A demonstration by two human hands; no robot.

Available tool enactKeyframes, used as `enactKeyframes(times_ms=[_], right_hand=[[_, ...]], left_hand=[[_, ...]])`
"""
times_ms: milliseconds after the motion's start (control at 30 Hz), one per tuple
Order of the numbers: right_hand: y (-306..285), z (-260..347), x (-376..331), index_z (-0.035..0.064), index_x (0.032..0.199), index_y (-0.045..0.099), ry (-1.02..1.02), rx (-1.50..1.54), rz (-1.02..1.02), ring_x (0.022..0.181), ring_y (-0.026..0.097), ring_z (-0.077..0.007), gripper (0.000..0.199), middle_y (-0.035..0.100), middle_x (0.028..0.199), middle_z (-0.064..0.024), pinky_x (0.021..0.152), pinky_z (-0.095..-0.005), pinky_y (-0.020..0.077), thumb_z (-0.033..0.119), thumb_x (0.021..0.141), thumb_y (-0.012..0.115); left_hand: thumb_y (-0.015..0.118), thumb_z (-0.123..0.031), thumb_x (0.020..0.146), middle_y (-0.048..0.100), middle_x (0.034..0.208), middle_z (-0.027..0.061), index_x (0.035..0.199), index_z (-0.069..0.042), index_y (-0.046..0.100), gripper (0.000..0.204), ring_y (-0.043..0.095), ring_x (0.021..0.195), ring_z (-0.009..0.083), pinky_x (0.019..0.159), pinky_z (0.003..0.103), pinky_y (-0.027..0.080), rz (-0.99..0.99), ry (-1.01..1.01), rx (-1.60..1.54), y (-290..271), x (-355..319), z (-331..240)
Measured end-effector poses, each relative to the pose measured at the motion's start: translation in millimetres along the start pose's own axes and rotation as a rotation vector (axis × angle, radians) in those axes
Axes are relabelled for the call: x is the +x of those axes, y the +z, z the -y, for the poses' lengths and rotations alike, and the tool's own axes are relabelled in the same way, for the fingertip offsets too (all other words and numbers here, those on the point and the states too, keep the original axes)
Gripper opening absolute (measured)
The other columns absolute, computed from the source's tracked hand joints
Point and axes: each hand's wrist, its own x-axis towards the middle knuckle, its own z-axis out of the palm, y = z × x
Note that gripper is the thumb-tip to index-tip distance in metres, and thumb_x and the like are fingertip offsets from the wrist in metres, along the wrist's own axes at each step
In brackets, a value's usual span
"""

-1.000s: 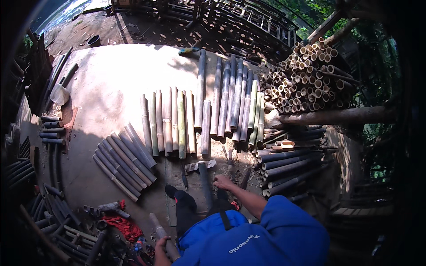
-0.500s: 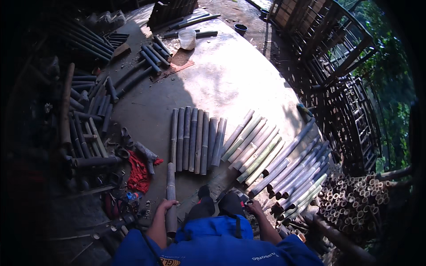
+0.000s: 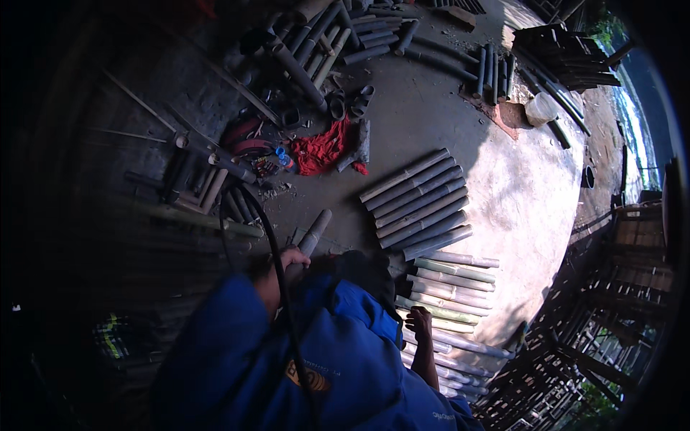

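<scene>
My left hand (image 3: pixel 291 260) is closed round a dark bamboo pole (image 3: pixel 314 231), which slants away up and to the right from my grip. Its near end is hidden behind my hand and sleeve. Off to my right, my right hand (image 3: pixel 420 321) hangs with loosely bent fingers and nothing visible in it. Below that hand, pale and green bamboo poles (image 3: pixel 449 293) lie side by side on the ground. Beyond my knees rests a row of dark bamboo poles (image 3: pixel 420 201).
A red cloth (image 3: pixel 321 149) lies on the floor at the left, near a blue-capped bottle (image 3: pixel 285 159). Stacked bamboo (image 3: pixel 298 72) stands behind it. A white bucket (image 3: pixel 541 109) sits at the far right. A black cable (image 3: pixel 275 251) hangs in front of my left arm.
My view and body have turned to the left. My left hand still grips the bamboo pole, now tilted to the right. The right hand has swung out from beside my leg.
</scene>
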Motion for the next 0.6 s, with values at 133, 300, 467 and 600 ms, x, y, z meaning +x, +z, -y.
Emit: enactKeyframes(times_ms=[133, 300, 467, 600], right_hand=[[-18, 42, 30, 0.0024, 0.125, 0.062, -0.134, -0.176, 0.107, 0.069, 0.071, -0.0236, 0.036, 0.071, 0.092, -0.0157, 0.058, -0.0353, 0.0599, 0.027, 0.098, 0.064], [-10, 91, 59, 0.0033, 0.121, 0.064, -0.064, -0.349, 0.174, 0.066, 0.068, -0.0198, 0.04, 0.071, 0.089, -0.0131, 0.056, -0.0318, 0.0552, 0.036, 0.099, 0.062], [85, 137, 70, 0.0038, 0.124, 0.064, -0.153, -0.319, 0.496, 0.07, 0.068, -0.0176, 0.045, 0.07, 0.097, -0.0095, 0.056, -0.0271, 0.0532, 0.042, 0.1, 0.064], [157, 205, 64, 0.0106, 0.14, 0.053, 0.05, -0.038, 0.621, 0.12, 0.061, -0.0263, 0.056, 0.066, 0.126, -0.0121, 0.1, -0.053, 0.0507, 0.05, 0.101, 0.063]], left_hand=[[0.086, -0.041, 0.063, 0.067, 0.129, 0.0241, 0.14, 0.004, 0.049, 0.096, 0.066, 0.117, 0.032, 0.098, 0.041, 0.054, -0.115, 0.021, -0.146, 39, -7, 16], [0.085, -0.04, 0.065, 0.063, 0.135, 0.025, 0.149, 0.004, 0.038, 0.105, 0.064, 0.123, 0.0338, 0.101, 0.042, 0.052, -0.449, 0.107, -0.237, 100, -1, 27], [0.084, -0.039, 0.067, 0.059, 0.141, 0.0259, 0.158, 0.003, 0.028, 0.115, 0.061, 0.129, 0.0356, 0.104, 0.043, 0.05, -0.631, 0.135, -0.227, 111, -11, 54], [0.081, -0.026, 0.071, 0.057, 0.141, 0.0262, 0.156, 0.003, 0.03, 0.103, 0.064, 0.12, 0.0364, 0.1, 0.042, 0.052, -0.508, 0.495, -0.362, 76, -44, -11]])
